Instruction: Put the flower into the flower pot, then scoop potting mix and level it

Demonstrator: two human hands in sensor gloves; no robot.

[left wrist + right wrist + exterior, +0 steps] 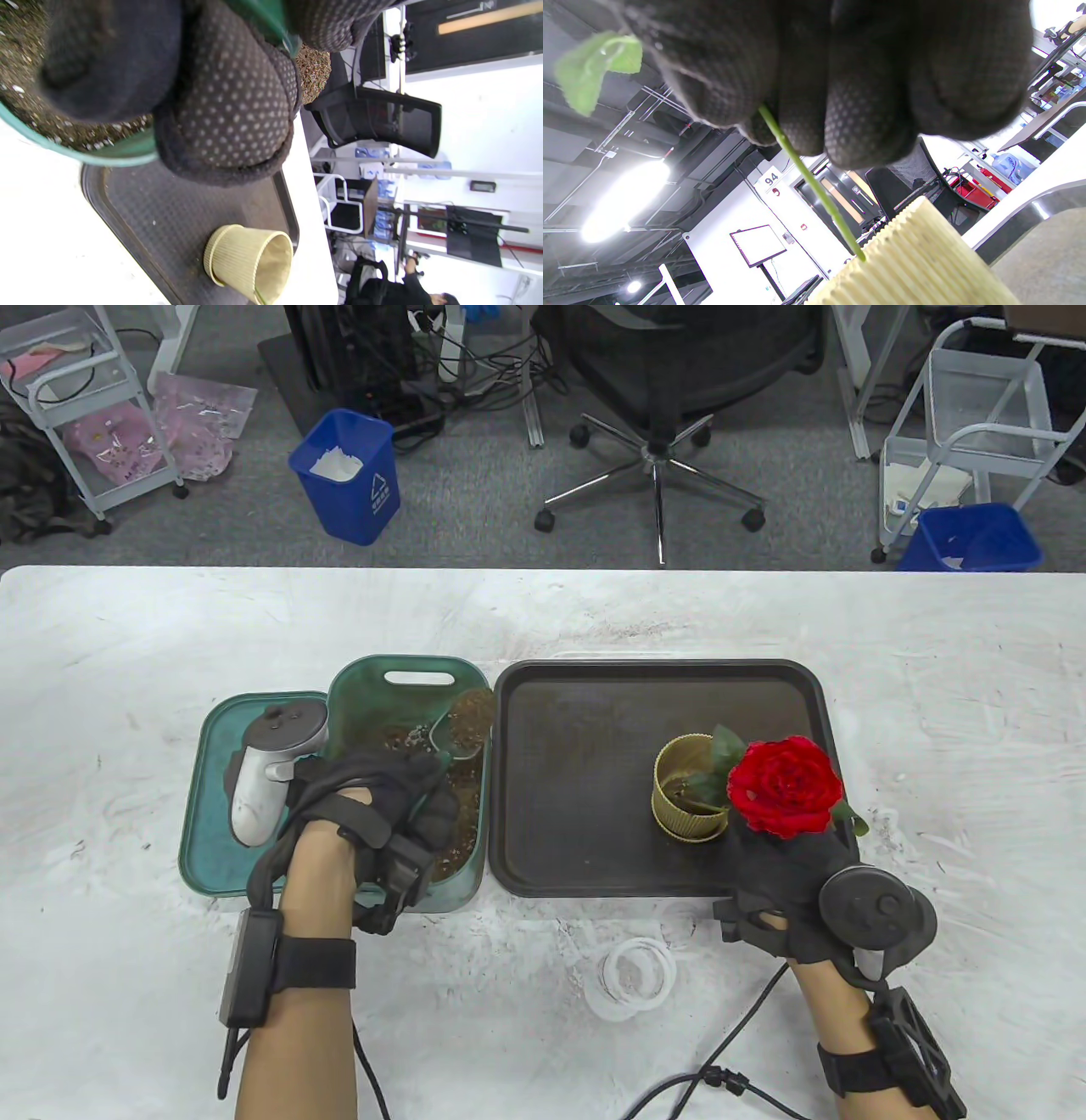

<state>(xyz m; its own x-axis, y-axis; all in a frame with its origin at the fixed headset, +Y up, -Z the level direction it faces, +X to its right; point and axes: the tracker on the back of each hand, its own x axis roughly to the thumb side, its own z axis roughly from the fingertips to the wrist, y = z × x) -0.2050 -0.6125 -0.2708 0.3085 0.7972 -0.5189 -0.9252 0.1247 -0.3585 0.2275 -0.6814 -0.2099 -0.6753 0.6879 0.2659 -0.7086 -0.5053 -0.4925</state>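
Note:
A red rose (785, 785) leans over the ribbed yellow flower pot (689, 797), which stands on the dark tray (594, 848). My right hand (776, 878) pinches its green stem (797, 152), and the stem's lower end dips behind the pot's rim (916, 262). My left hand (394, 806) is inside the green tub (407, 678) of potting mix. It grips a green scoop (458, 729) that carries a heap of mix (313, 72). The pot (250, 262) looks empty of soil in the left wrist view.
The tub's green lid (204, 780) lies left of the tub. A clear plastic ring (632, 976) and a black cable (704, 1077) lie near the table's front edge. An office chair (670, 381) and blue bins (352, 475) stand beyond the table.

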